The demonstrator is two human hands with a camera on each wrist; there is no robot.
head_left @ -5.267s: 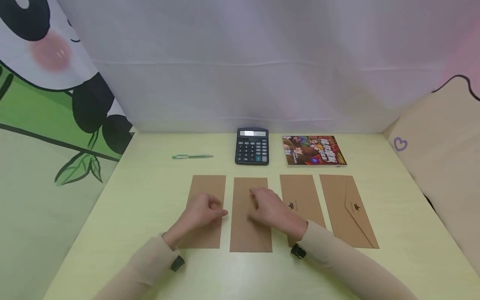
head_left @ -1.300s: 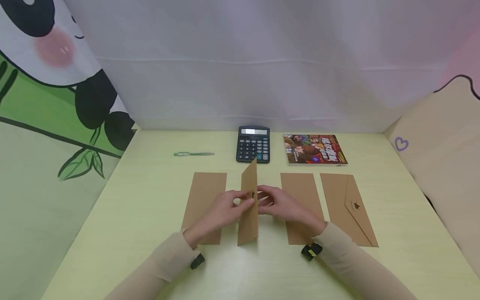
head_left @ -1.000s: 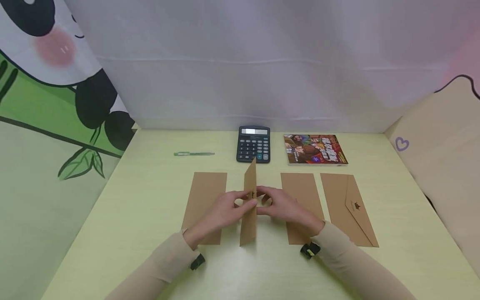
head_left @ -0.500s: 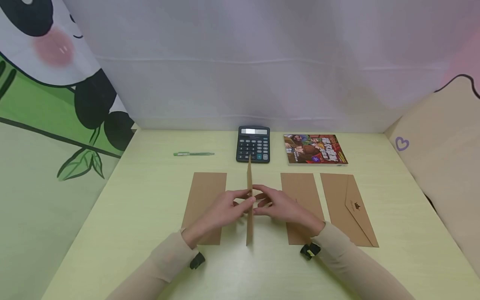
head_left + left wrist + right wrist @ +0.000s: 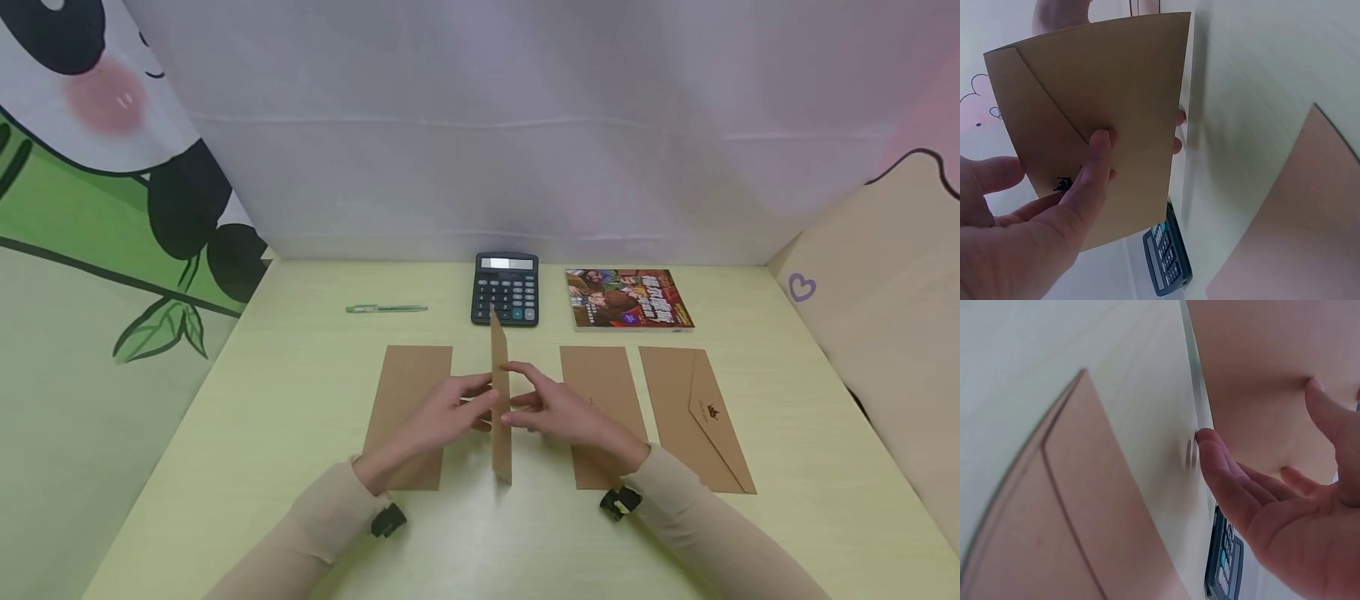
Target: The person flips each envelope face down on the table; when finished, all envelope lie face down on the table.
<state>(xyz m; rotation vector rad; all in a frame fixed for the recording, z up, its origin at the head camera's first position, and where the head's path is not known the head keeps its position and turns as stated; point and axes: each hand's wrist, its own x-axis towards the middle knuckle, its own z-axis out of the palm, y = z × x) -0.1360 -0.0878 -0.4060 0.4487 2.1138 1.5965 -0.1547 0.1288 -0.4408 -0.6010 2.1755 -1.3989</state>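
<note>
A brown kraft envelope stands on its long edge between my hands. Its flap side, with a small black crown mark, faces left, as the left wrist view shows. My left hand holds it, its thumb at the upper edge and its fingers on the flap side. My right hand holds the plain side with spread thumb and index tips, while its other fingers reach down by the lower edge. A plain envelope lies under the left forearm. Another envelope lies partly hidden beneath the right hand.
Farther right lies an envelope with its pointed flap and crown mark up. Along the back of the pale table are a green pen, a black calculator and a colourful book. White cloth hangs behind.
The second envelope from the left lay flat at first and was then raised on edge. It has since turned from showing its crown side to showing a sliver of its plain side.
</note>
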